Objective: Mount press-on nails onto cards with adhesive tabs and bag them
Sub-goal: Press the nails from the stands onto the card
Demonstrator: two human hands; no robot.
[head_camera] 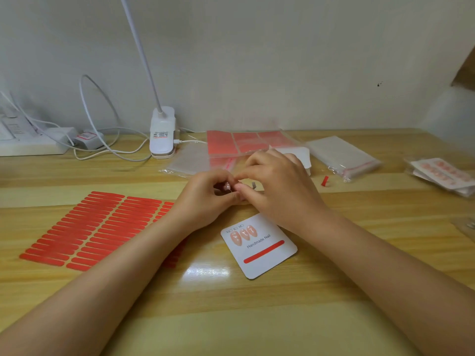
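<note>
Both hands meet above the worktop [257,317], fingers curled in tight: the left hand [205,199] pinches a small pink press-on nail [227,186] at its fingertips, and the right hand [277,186] closes in on the same nail from the other side, seemingly working at it, though whether it grips the nail or something stuck to it cannot be told. The card [259,246] lies flat just below the right wrist, nearer the body, with three nails already mounted along its upper strip and a red adhesive strip [264,251] still covered along its lower edge. A sheet of red adhesive tabs [84,232] spreads out under and beyond the left forearm; clear bags [341,155] lie beyond the right hand. The likely trouble from here is the nail slipping out of so fine a pinch and skittering across the glossy wood, or going down crooked on the tape, which would be hard to lift cleanly. The right forearm could also nudge the loose card askew.
</note>
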